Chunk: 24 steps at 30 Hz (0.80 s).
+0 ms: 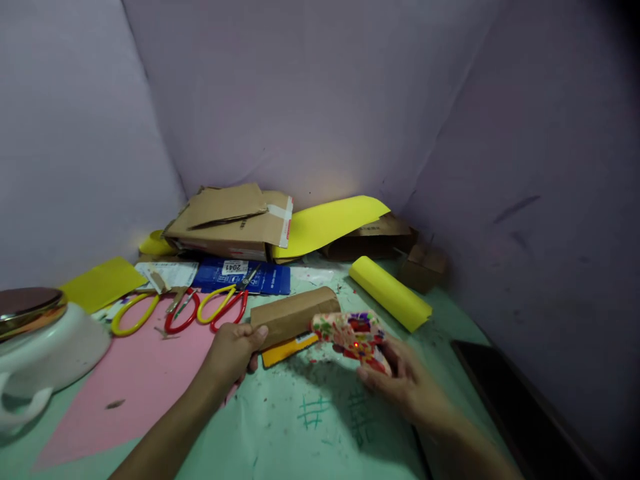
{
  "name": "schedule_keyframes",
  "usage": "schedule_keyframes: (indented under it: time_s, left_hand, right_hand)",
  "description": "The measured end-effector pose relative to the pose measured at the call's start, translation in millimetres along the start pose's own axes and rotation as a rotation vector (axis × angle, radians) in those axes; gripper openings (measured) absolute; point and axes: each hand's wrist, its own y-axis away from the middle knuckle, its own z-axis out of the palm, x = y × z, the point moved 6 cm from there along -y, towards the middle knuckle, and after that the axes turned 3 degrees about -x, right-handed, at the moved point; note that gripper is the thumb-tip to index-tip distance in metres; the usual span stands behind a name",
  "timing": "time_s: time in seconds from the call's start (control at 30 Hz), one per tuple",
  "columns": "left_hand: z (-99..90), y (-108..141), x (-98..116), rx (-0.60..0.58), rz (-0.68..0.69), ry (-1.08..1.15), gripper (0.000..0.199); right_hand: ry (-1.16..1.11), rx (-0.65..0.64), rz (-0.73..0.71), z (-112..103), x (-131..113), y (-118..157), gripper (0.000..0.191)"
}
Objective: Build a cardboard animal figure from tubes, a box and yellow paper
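My left hand [240,347] pinches the near left end of a curved brown cardboard piece [295,313], thumb on top. My right hand [405,377] is wrapped round the handle of a floral-patterned glue gun [350,333] with a small red light glowing on its side. The gun points left, its front end close to the cardboard's right end; whether they touch I cannot tell. Beneath the cardboard lies an orange-yellow flat item [287,350]. A dark cord [423,453] runs below my right hand.
Two pairs of scissors, one [183,313] and another [235,300], lie left on pink paper [150,373]. A white mug [65,353] stands far left. A yellow paper roll [390,293], cardboard boxes [230,227] and yellow sheet [330,227] lie behind. A dark flat object [520,407] is at right.
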Motion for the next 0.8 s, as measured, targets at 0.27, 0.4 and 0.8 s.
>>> schedule_keyframes:
  time_s: [0.27, 0.4, 0.8]
  left_hand:
    - [1.4, 0, 2, 0.044, 0.065, -0.04, 0.045]
    - [2.1, -1, 0, 0.031, 0.086, -0.046, 0.04]
    - [3.8, -6, -4, 0.021, 0.169, -0.055, 0.037]
  right_hand:
    - [0.434, -0.169, 0.023, 27, 7, 8, 0.043]
    - [0.489, -0.242, 0.011, 45, 1, 7, 0.044]
    - [0.529, -0.096, 0.107, 50, 21, 14, 0.054]
